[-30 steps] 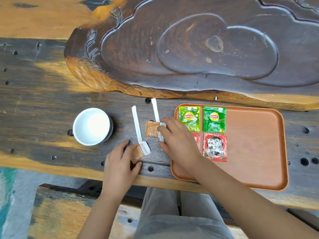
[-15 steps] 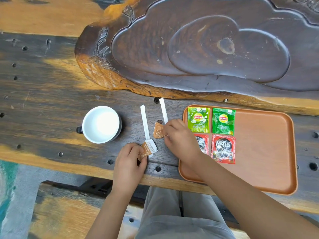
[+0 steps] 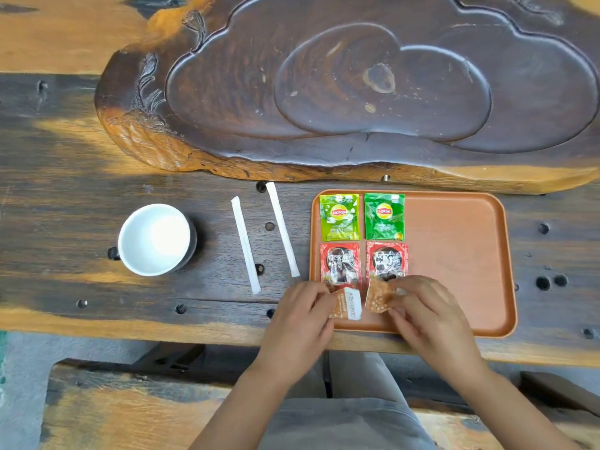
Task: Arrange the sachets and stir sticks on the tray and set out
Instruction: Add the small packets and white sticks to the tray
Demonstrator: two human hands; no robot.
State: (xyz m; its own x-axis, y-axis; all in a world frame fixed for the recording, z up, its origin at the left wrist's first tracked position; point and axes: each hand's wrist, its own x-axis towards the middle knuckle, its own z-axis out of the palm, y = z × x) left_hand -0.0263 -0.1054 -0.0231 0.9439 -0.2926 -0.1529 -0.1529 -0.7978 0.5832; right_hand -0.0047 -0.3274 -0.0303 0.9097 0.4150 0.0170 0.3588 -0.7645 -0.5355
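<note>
Left hand [image 3: 300, 315] and right hand [image 3: 425, 311] are each pinching a brown sachet [image 3: 347, 305] over the tray [image 3: 454, 254] near edge; two stir sticks [image 3: 245, 245] are lying lengthwise on the worktop [image 3: 65, 254], nearer the left hand.

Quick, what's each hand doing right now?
Left hand: closed on a brown sachet.
Right hand: closed on another brown sachet.

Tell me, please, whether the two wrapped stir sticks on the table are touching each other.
Apart. The head view shows the left stir stick and the right stir stick lying side by side with a strip of dark table between them along their whole length.
</note>
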